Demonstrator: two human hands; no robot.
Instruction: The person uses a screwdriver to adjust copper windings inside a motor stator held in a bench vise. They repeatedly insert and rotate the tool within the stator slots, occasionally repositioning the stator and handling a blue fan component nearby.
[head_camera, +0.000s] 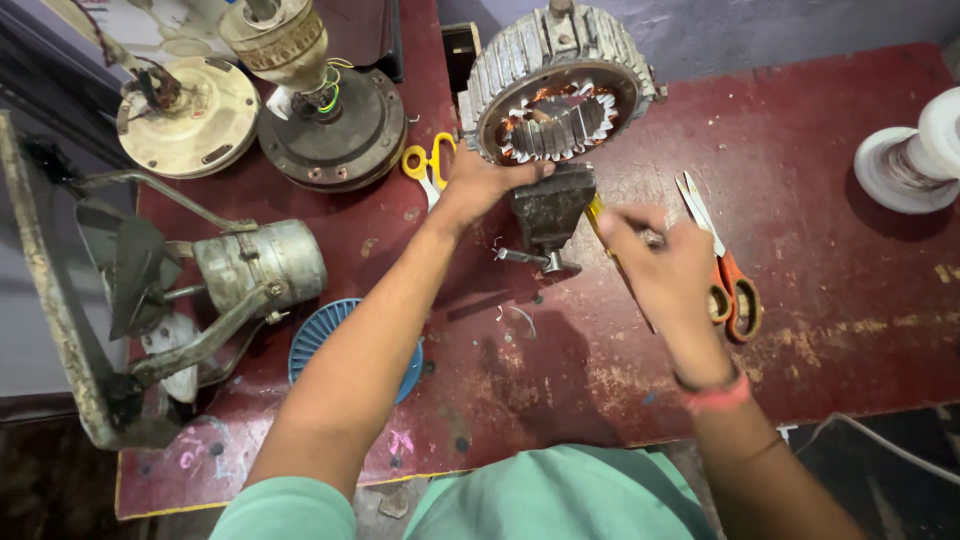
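A worn dark-red worktop (850, 300) carries the job. At 12 o'clock a ribbed motor stator (556, 85) with copper windings sits upright in a small bench vise (548, 215). The left hand (480, 185) rests half-open on its lower rim, steadying it. The right hand (665, 270), blurred, seems closed on a thin yellow-handled tool (598, 222). Keep the stator braced; work gently near the windings. 2 scissors lie nearby: orange (728, 275) at 3 o'clock, yellow (428, 165) at 10.

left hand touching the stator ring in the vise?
Touching. Head view: left hand rests against the lower rim of the stator, no gap visible.
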